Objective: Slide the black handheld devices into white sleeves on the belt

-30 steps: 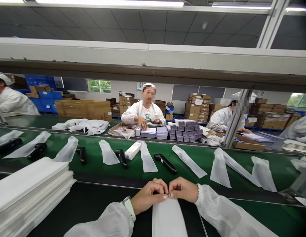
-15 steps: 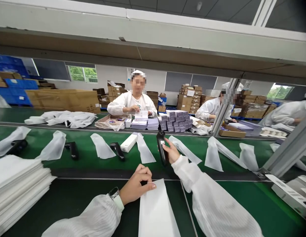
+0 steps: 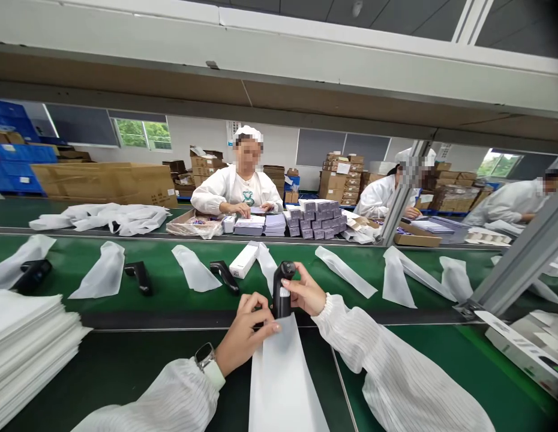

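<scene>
My right hand (image 3: 306,292) grips a black handheld device (image 3: 281,288) by its upper end and holds it upright, its lower end at the mouth of a white pouch (image 3: 283,378). My left hand (image 3: 245,333) pinches the pouch's top edge, holding the mouth apart. The pouch lies flat on the dark green bench in front of me. Both arms are in white striped sleeves, and a watch sits on my left wrist.
A stack of white pouches (image 3: 27,342) sits at the left. On the green conveyor belt (image 3: 171,288) lie several black devices (image 3: 225,275), white pouches (image 3: 103,273) and a white box (image 3: 243,260). Co-workers (image 3: 236,189) sit across behind purple boxes (image 3: 317,219). A metal frame post (image 3: 513,273) stands right.
My right hand left the pouch, picked a black device off the belt and brought it back to the pouch mouth. My left hand kept hold of the pouch's top edge.
</scene>
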`<state>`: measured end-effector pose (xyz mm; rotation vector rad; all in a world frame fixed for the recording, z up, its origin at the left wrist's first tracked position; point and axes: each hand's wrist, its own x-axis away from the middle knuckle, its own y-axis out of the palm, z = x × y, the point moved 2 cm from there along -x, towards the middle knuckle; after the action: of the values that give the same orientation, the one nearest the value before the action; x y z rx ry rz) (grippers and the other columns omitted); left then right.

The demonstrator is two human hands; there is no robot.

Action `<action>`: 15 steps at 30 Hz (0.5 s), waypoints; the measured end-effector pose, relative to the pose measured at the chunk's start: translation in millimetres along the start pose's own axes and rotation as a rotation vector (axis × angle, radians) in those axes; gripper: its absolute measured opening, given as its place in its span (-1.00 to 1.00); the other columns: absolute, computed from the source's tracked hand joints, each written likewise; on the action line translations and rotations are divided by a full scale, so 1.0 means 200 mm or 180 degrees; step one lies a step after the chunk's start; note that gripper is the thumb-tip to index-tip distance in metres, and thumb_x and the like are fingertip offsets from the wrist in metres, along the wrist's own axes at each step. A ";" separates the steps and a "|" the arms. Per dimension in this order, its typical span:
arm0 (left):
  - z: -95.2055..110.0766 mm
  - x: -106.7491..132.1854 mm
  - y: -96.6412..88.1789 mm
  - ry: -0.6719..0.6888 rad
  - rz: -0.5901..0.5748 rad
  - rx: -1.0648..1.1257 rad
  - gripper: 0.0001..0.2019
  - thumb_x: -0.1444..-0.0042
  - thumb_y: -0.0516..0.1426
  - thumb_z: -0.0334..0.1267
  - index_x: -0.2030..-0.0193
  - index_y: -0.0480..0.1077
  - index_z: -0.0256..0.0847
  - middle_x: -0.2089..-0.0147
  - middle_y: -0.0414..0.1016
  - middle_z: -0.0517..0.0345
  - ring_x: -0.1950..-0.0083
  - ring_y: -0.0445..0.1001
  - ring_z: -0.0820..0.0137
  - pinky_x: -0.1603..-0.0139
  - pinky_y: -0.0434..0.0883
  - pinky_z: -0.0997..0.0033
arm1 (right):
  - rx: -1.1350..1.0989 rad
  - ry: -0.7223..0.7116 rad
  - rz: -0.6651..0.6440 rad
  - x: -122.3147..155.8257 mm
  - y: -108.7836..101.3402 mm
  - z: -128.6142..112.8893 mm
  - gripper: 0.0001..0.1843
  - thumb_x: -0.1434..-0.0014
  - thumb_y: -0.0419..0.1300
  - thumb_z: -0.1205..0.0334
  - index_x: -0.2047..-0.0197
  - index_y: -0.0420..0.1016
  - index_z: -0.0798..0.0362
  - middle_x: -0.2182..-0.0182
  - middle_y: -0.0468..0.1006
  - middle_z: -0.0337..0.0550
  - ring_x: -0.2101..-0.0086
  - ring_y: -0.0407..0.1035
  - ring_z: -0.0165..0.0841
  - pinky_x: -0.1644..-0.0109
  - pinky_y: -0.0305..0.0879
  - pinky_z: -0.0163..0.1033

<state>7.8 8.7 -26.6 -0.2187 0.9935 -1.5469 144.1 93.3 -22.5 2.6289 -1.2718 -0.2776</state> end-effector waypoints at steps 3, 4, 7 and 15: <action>0.04 -0.08 -0.04 -0.0074 0.0425 0.0169 -0.76 -0.08 -0.04 -0.19 0.53 0.27 -0.21 0.33 0.11 0.18 0.20 0.14 0.38 0.11 0.14 0.35 | 0.0597 -0.0145 -0.0606 0.03 0.02 -0.01 -0.65 0.13 0.18 0.02 0.33 0.30 0.10 0.56 0.35 -0.31 0.53 0.27 -0.51 0.43 0.23 -0.36; 0.06 -0.12 -0.05 -0.0064 0.0543 0.0247 -0.76 -0.08 -0.04 -0.20 0.54 0.26 -0.21 0.32 0.11 0.18 0.19 0.15 0.39 0.10 0.13 0.36 | 0.0743 -0.0172 -0.0961 0.05 0.04 -0.01 -0.62 0.17 0.20 0.00 0.37 0.34 0.14 0.54 0.36 -0.27 0.49 0.28 -0.49 0.39 0.23 -0.35; 0.12 -0.19 -0.06 0.0029 0.0703 0.0513 -0.79 -0.07 -0.03 -0.23 0.52 0.27 -0.22 0.30 0.12 0.18 0.16 0.17 0.39 0.05 0.11 0.40 | 0.0909 0.0046 -0.1750 0.09 0.04 -0.02 -0.57 0.21 0.21 -0.03 0.41 0.42 0.21 0.51 0.43 -0.17 0.43 0.32 -0.38 0.35 0.25 -0.29; 0.00 0.04 -0.02 -0.0383 -0.0492 0.0233 -0.86 0.02 0.04 -0.18 0.33 0.19 -0.16 0.35 0.19 0.23 0.26 0.18 0.40 0.12 0.15 0.35 | 0.2508 -0.0714 0.2184 -0.12 -0.62 -0.29 -0.44 0.01 -0.14 -0.19 0.53 0.35 0.14 0.59 0.43 -0.08 0.51 0.33 -0.28 0.43 0.23 -0.20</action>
<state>3.3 1.3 -26.8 -0.3395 0.8399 -1.6868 237.6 193.4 1.0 2.4892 -2.6942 0.0745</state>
